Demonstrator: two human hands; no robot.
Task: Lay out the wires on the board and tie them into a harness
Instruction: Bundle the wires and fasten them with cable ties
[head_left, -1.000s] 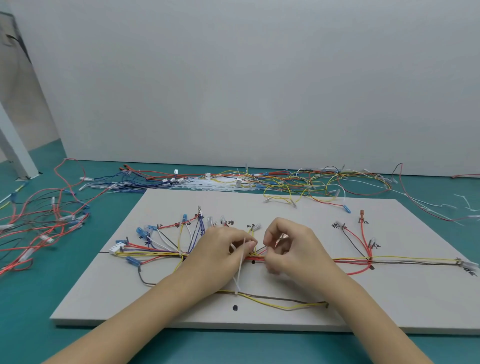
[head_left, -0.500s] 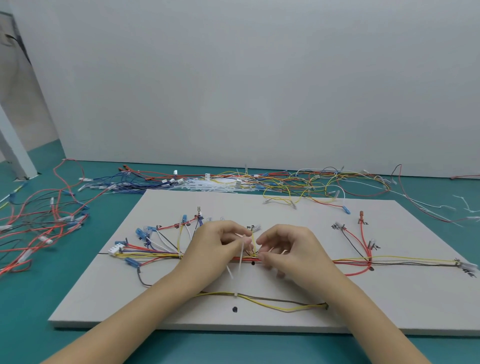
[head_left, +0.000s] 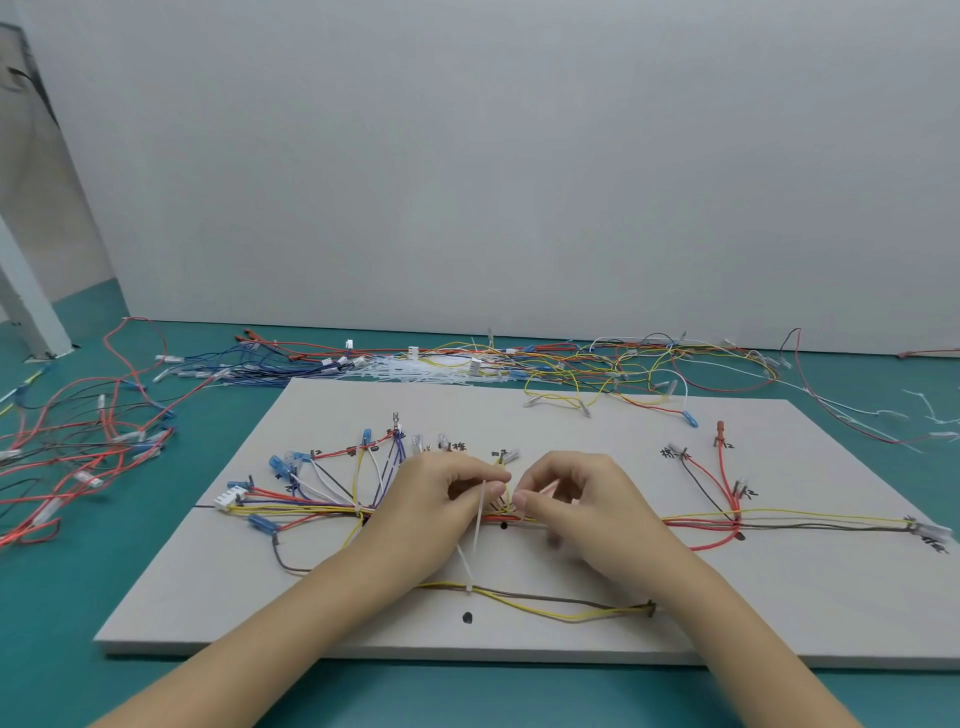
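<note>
— On the board (head_left: 571, 613), at the middle of the main run, we have the wires (head_left: 779, 522) lying in a bundle along the drawn line, red, yellow and dark strands together.

— And our hands?

— Our left hand (head_left: 441, 499) pinches a white cable tie (head_left: 479, 519) between thumb and fingertips; its tail hangs down across the bundle. Our right hand (head_left: 576, 499) is curled just beside it, thumb against forefinger; what it pinches we cannot tell.

— Anything lower down?

— Near the front edge we see a yellow and brown pair (head_left: 561, 608), already cinched by a second tie (head_left: 469, 587).

— Further out?

— Left of our hands the branches fan to blue terminals (head_left: 278, 464) and a white connector (head_left: 231, 496). Behind the board, on the green bench (head_left: 62, 623), loose wires (head_left: 597, 364) and spare ties (head_left: 400, 370) lie against the wall; more red wires (head_left: 62, 457) sprawl at far left.
</note>
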